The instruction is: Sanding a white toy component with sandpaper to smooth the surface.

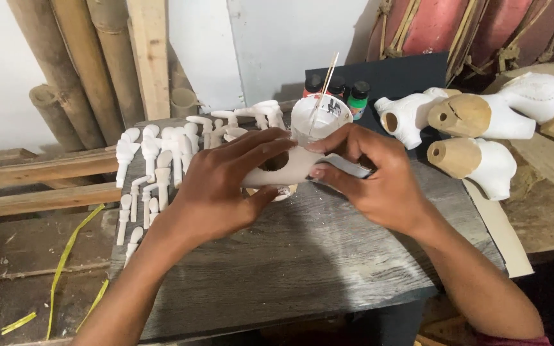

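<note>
Both the left hand (216, 192) and right hand (379, 186) grip one white carved piece (290, 168).

We see three small paint bottles (337, 90) standing side by side at the far edge of the board, just behind a white plastic cup (318, 118) — dark caps, one body red-orange, one green. The cup's label is white with faint marks — too blurred to make out.
</note>
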